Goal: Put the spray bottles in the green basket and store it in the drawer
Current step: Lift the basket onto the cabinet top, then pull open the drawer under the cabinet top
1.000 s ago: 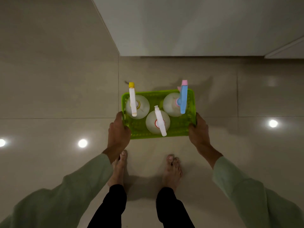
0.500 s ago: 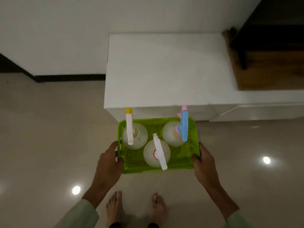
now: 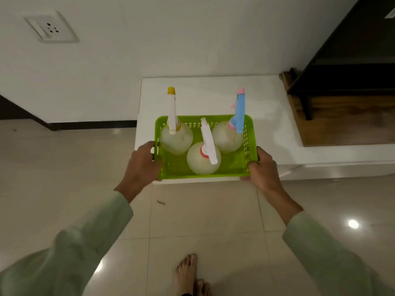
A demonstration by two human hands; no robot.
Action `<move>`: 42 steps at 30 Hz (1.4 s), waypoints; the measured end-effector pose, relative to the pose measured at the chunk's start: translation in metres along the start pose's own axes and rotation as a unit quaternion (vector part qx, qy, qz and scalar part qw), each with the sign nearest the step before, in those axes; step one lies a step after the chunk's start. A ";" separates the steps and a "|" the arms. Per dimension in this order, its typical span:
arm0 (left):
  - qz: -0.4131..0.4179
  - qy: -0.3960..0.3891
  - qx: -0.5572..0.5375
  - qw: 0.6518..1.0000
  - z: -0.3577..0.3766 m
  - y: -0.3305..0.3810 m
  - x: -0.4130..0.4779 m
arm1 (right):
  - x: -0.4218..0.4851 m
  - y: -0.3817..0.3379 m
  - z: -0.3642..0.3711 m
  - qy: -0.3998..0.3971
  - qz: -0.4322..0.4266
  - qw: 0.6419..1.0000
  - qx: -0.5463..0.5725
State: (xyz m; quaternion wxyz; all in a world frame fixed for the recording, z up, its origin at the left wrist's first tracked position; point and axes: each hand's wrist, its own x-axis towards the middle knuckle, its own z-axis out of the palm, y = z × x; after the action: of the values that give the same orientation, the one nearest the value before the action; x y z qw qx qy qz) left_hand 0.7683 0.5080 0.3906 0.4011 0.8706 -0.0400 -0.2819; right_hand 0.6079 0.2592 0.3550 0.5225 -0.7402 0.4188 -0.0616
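I hold a bright green perforated basket [image 3: 226, 169] in the air in front of me, over the front edge of a low white cabinet [image 3: 267, 107]. My left hand [image 3: 142, 165] grips its left rim and my right hand [image 3: 264, 169] grips its right rim. Three translucent spray bottles stand upright inside: one with a white and yellow trigger head [image 3: 175, 137] at the back left, one with a blue and pink head [image 3: 227, 135] at the back right, one with a white and red head [image 3: 203, 158] at the front middle. No drawer front shows in this view.
A white wall with a socket plate [image 3: 51, 28] rises behind the cabinet. A dark wooden unit [image 3: 346, 67] stands at the right on a brown wooden surface [image 3: 346, 122]. Glossy beige floor tiles [image 3: 203, 210] lie below, with my bare foot [image 3: 187, 274] at the bottom.
I have raised the basket and my view has tilted upward. The basket now sits over the white cabinet's front edge, and the wall and socket have come into view.
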 end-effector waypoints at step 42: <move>-0.334 -0.068 -0.514 0.787 0.180 -0.138 0.025 | 0.019 0.150 0.123 0.036 0.386 0.776 0.497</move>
State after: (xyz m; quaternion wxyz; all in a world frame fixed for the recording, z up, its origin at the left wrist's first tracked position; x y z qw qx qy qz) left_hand 0.6734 0.4719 0.1860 0.6665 0.4736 0.3768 -0.4353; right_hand 0.6018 0.3191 0.1697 0.7819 -0.1510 0.5995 -0.0805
